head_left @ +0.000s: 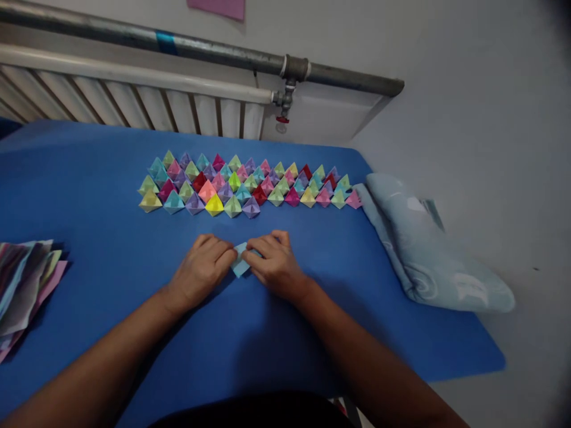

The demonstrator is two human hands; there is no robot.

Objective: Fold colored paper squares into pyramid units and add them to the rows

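Note:
A small light-blue piece of folded paper (240, 267) is between my two hands, low over the blue surface. My left hand (205, 264) pinches its left side, fingers curled together. On the opposite side my right hand (275, 261) grips the paper with thumb and fingers, hiding much of it. Just beyond my hands, several rows of small folded paper shapes (214, 205) stand close together in many colours, such as yellow, pink, purple, green and red.
A stack of coloured paper sheets (31, 285) lies at the left edge of the blue tabletop (111, 249). On the right rests a folded pale-blue blanket (428, 249). Behind the table are a white radiator (147, 107) and a metal pipe (223, 53) with a red-handled valve (282, 119).

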